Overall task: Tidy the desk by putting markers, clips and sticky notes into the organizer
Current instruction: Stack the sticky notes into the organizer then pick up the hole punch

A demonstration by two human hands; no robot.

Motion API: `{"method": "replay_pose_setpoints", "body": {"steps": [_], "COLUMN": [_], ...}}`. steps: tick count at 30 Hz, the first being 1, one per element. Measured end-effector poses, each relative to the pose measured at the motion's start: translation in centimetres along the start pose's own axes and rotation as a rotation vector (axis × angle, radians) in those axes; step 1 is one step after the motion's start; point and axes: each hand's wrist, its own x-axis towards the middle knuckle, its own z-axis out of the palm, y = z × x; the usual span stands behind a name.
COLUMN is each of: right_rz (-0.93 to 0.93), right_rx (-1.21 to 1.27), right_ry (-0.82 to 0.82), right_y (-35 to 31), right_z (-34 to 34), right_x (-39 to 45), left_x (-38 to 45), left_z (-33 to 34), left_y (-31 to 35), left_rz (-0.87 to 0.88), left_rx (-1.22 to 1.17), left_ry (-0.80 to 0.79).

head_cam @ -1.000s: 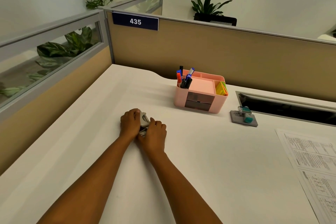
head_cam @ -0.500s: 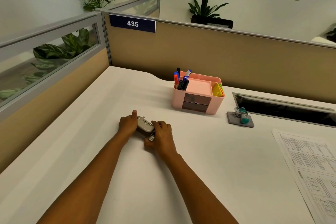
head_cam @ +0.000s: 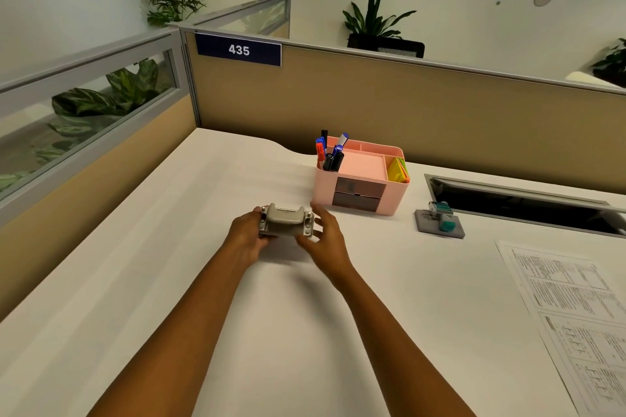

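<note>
A pink organizer (head_cam: 393, 203) stands at the back of the white desk (head_cam: 169, 264). Several markers (head_cam: 330, 154) stand upright in its left compartment, and yellow, orange and green sticky notes (head_cam: 398, 171) fill its right one. A grey hole punch (head_cam: 286, 222) is lifted just above the desk in front of the organizer. My left hand (head_cam: 247, 237) grips its left end. My right hand (head_cam: 325, 234) is at its right end with fingers spread, touching or nearly touching it.
A grey base with a teal stamp-like tool (head_cam: 440, 222) lies right of the organizer. A dark cable trough (head_cam: 525, 203) runs along the back right. Printed sheets (head_cam: 576, 315) lie at the right edge. Cubicle partitions (head_cam: 406, 105) close the back and left.
The hole punch has been lifted off the desk and turned broadside, moving up toward the organizer. My right hand's fingers have spread apart. The camera has moved closer.
</note>
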Motion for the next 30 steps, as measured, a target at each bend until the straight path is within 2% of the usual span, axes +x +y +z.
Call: {"method": "replay_pose_setpoints", "body": {"steps": [6, 10, 17, 23, 30], "right_rz": [0.253, 0.304, 0.297, 0.277, 0.343], "right_rx": [0.467, 0.625, 0.696, 0.737, 0.608], "right_ry": [0.108, 0.125, 0.252, 0.415, 0.529], "right_y": [-1.6, -2.6, -3.9, -4.9, -4.1], "right_z": [-2.9, -5.4, -9.5, -12.5, -13.6], "right_x": [1.0, 1.8, 3.7, 6.5, 9.8], "left_x": [-0.8, -1.2, -1.1, 0.2, 1.7], "left_z": [3.3, 5.7, 8.1, 7.6, 5.8], "left_y": [0.7, 1.2, 1.9, 0.1, -3.0], "left_rz": [0.046, 0.06, 0.185, 0.367, 0.551], "left_rx": [0.025, 0.046, 0.229, 0.615, 0.979], "left_ry": [-0.042, -0.102, -0.181, -0.086, -0.004]}}
